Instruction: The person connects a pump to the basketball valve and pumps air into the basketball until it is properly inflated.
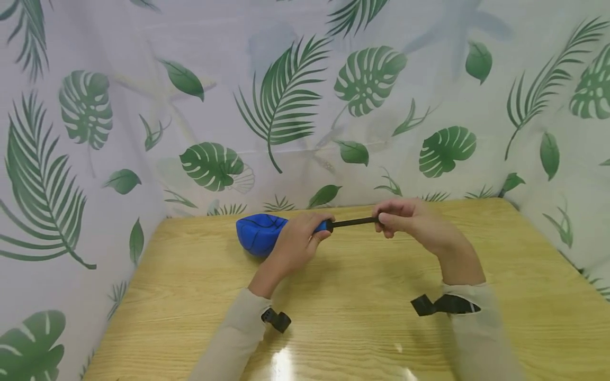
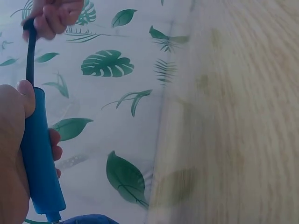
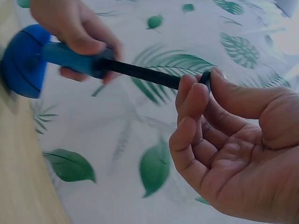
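A blue ball [image 1: 257, 235] with black lines, caved in on one side, sits on the table at the far left of the hands. Attached at its side is a small blue hand pump [image 2: 43, 158], whose narrow tip points at the ball. My left hand [image 1: 297, 235] wraps round the pump's barrel, thumb along its top. From the barrel a black plunger rod [image 3: 140, 72] stands well out to the right. My right hand [image 1: 421, 225] pinches the black knob [image 3: 205, 79] at the rod's end between thumb and fingers, the other fingers loosely curled.
A wood-grain table [image 1: 343, 328] lies under both arms. Behind it and along its sides hangs a white cloth [image 1: 305, 180] printed with green leaves. Each sleeve has a black strap [image 1: 448, 304] at the wrist.
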A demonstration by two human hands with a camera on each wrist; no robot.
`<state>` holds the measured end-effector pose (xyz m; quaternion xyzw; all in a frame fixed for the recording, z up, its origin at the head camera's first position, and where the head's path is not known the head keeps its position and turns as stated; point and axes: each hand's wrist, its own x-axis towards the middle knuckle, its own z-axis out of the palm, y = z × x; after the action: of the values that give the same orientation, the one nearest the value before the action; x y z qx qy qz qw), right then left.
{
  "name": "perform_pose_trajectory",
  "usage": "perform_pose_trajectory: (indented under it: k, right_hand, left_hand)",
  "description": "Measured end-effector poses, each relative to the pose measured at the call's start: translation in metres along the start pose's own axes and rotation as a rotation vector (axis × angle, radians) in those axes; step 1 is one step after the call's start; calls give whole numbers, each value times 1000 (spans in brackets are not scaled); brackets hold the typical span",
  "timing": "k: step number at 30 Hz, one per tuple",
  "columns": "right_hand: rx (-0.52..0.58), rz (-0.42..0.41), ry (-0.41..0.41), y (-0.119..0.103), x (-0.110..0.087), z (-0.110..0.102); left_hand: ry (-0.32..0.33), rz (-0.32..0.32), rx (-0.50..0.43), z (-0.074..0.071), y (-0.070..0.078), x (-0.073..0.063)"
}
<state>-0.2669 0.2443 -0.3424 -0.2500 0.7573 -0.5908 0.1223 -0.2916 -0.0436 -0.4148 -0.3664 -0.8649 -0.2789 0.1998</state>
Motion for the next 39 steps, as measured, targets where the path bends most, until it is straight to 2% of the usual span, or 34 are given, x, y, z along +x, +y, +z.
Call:
perform_pose_trajectory:
  k: [3,6,14,19,25,31,35,39]
  right_hand:
    - [-1,-29,7,-6,-9,-10]
    - [27,-29,15,-8,-9,-9]
    - [164,39,24,10,16,22]
    - [214,115,35,23,27,41]
    - [254,134,43,30,32,54]
    - [165,133,20,30,30,48]
    - [82,132,-34,23,26,39]
    - [37,117,-48,14,16,25]
  left_hand:
    - [6,6,-1,-2,-1,1]
    - [9,23,5,-1,-1,2]
    - [53,46,24,5,1,1]
    - [41,52,18,9,5,0]
    - [21,49,-6,11,9,-2]
    - [-30,31,-28,8,11,-2]
    - [-90,1,-61,4,12,-2]
    - [-115,-30,-64,-1,11,-1]
